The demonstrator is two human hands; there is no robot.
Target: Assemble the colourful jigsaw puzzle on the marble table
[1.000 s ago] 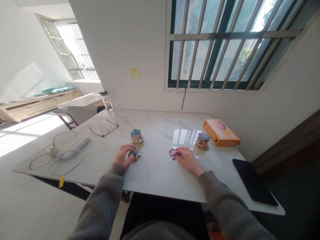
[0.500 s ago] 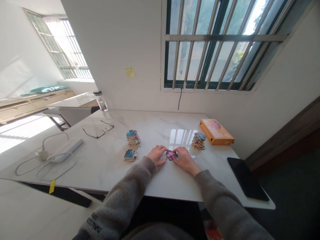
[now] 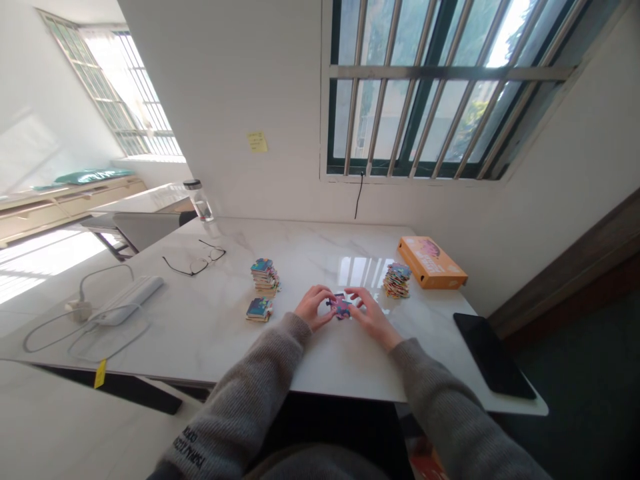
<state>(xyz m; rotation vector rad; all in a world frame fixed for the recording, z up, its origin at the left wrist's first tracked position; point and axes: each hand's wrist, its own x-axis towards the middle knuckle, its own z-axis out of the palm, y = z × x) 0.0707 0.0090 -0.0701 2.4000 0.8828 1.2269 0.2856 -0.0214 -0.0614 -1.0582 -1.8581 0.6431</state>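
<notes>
Purple-pink jigsaw puzzle pieces point(image 3: 341, 307) are between my two hands, at the near middle of the white table. My left hand point(image 3: 314, 307) grips their left side between thumb and fingers. On the other side, my right hand point(image 3: 371, 316) has its thumb at the right edge and its index finger raised apart from it. Whether the pieces lie flat or are slightly lifted I cannot tell. Left of my hands stand a tall stack of puzzle pieces point(image 3: 265, 277) and a lower stack point(image 3: 259, 309). Another stack point(image 3: 397, 281) stands beyond my right hand.
An orange box point(image 3: 433, 263) lies at the back right, with a black tablet point(image 3: 494, 355) near the right edge. Glasses point(image 3: 195, 261), a bottle point(image 3: 199, 200) and a white power strip point(image 3: 130, 301) with cables occupy the left. A wall with a barred window point(image 3: 410, 120) rises behind.
My right fingers have spread and the index finger has come away from the pieces. More of the puzzle pieces shows now. The left hand stays on them.
</notes>
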